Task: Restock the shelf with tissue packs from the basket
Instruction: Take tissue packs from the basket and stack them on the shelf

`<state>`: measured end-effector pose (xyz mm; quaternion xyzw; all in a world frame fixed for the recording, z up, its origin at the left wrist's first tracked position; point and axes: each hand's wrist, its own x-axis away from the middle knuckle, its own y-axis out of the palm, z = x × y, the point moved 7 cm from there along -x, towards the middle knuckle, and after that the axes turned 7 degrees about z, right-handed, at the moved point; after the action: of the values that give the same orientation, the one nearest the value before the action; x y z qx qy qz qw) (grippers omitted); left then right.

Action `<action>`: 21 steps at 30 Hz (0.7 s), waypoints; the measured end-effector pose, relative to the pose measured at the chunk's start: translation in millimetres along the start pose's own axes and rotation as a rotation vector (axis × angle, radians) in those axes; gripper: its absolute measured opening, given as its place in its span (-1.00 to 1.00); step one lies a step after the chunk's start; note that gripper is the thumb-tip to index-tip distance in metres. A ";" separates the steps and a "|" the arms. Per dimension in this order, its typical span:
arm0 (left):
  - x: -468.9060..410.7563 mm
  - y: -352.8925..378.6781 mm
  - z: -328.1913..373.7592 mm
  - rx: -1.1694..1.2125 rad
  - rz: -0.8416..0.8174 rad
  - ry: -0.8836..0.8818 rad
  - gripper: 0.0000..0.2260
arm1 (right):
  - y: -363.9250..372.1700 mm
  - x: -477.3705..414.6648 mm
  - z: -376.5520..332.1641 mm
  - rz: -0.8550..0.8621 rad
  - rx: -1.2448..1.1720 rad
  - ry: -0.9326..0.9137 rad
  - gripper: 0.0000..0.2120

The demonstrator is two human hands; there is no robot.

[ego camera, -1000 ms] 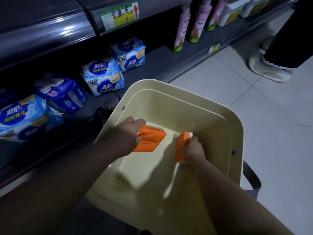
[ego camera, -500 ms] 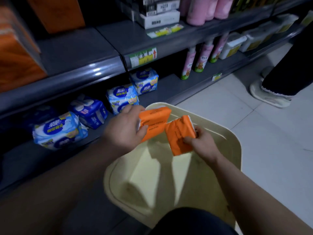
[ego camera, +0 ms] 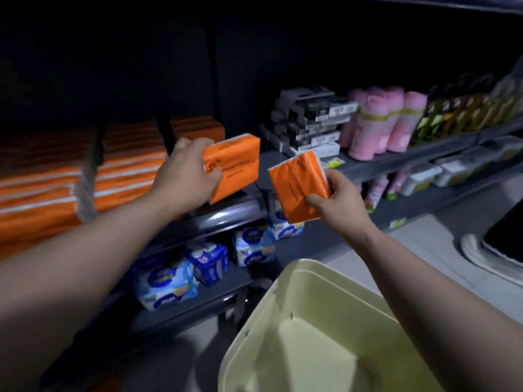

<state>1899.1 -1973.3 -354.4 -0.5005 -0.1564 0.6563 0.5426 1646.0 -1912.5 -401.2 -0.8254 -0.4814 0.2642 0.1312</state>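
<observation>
My left hand [ego camera: 185, 173] grips an orange tissue pack [ego camera: 236, 164] and holds it over the front edge of the dark grey shelf [ego camera: 235, 212]. My right hand [ego camera: 338, 198] pinches a second orange tissue pack [ego camera: 295, 186] just to the right, in front of the shelf. Stacks of orange tissue packs [ego camera: 56, 188] fill the shelf's left part, with another stack [ego camera: 195, 130] further back. The cream basket [ego camera: 311, 295] stands below my right arm, and its visible inside holds nothing.
Black and white boxes [ego camera: 308, 120] and pink rolls [ego camera: 379, 123] stand on the same shelf to the right. Blue packs [ego camera: 206, 263] lie on the lower shelf. Another person's shoe [ego camera: 486, 258] is on the tiled floor at the right.
Both hands lifted the two orange packs out of the basket and raised them to the shelf. The view tilted up from the basket to the shelf.
</observation>
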 end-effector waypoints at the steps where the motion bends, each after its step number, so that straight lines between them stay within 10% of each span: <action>1: -13.4 -0.1 -5.7 0.002 -0.010 -0.016 -0.55 | 5.6 -8.9 -7.5 -0.006 0.006 -0.014 -0.70; 21: -134.9 65.8 -94.1 -0.356 -0.202 -0.131 -0.40 | 90.2 -109.6 -43.4 -0.071 0.074 -0.027 -0.65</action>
<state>1928.2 -2146.2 -380.3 -0.5267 -0.3541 0.5917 0.4971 1692.4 -2050.8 -373.9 -0.7986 -0.5022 0.2882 0.1645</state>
